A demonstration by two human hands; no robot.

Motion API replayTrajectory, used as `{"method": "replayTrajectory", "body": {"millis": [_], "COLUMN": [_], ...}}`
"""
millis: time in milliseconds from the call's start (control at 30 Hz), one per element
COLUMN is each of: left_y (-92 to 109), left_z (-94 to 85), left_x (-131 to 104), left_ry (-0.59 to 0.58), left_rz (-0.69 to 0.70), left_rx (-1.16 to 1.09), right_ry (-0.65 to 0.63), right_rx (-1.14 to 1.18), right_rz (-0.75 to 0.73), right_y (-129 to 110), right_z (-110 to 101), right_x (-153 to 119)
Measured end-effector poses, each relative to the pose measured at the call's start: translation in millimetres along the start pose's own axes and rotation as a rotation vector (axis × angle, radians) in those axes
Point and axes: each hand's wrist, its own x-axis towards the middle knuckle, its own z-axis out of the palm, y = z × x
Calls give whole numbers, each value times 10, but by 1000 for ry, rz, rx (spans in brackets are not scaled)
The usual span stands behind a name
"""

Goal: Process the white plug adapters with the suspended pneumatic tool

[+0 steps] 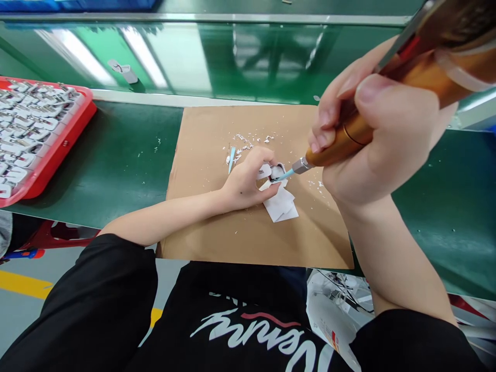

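The left grip [248,178] has its thumb and fingers closed around a small white piece [277,172], above the middle of a brown board [209,227]. The right grip [391,124] is wrapped around an orange tool [351,137]. The tool's thin blue tip [287,174] points at the piece and seems to touch it. Fingers cover some of the piece, and the big tool hides the desk [132,155] behind it.

White paper bits [282,205] lie just under the piece. Behind the left grip are a little blue stick [231,159] and curly white crumbs [244,138]. Over on the left, a red tray [67,150] is full of white and silver parts [31,121]. Farther back is another white piece [127,72], and a blue bin [77,4] is at the top left.
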Motion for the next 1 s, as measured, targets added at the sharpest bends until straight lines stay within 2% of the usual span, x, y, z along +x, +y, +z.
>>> {"method": "replayTrajectory", "body": {"millis": [200,367,600,733,767,800,1000], "left_y": [-4,6,-16,-41,-40,-36,-31], "left_z": [10,4,4,12,11,8,-7], "left_x": [-38,-23,-9,-12,-10,-6,2], "left_ry": [-22,22,54,69,64,53,23], "left_rz": [-64,-50,34,92,102,106,90], "left_rx": [-9,-24,46,102,103,99,73], "right_ry": [50,135,72,-65,-71,15,-135], "right_rx": [-42,-119,-96,-129,-115,-80,-134], "right_rz": [-8,-27,-38,102,98,45,118], "right_y": [-6,-11,-25,-73,-85,-96,-140], "right_z": [43,100,34,-23,-35,-47,-125], "right_x": [7,14,10,1,2,4,22]}}
